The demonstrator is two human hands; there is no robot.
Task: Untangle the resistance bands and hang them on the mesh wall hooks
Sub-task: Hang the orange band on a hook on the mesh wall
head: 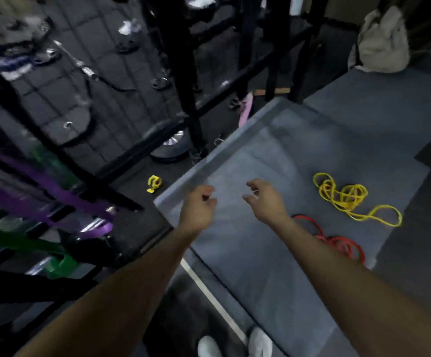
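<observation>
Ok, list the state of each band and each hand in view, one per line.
yellow band: tangled, lying on the grey mat, untouched
red band: coiled on the mat, partly hidden by the right forearm
purple bands: hanging at the rack, blurred
green band: hanging at the rack, blurred
left hand: empty, fingers loosely curled
right hand: empty, fingers loosely curled

Both my hands hang empty over the grey mat (235,248): left hand (197,210) and right hand (266,199) apart, bare mat ahead of and between them. Right of my right hand the yellow band tangle (345,197) lies on the mat, and the red band (338,243) sits partly under that forearm. Left of my left hand the black rack bars (183,73), purple band (54,191) and green band (29,243) crowd the way; a yellow clip (154,183) lies just off the mat corner.
</observation>
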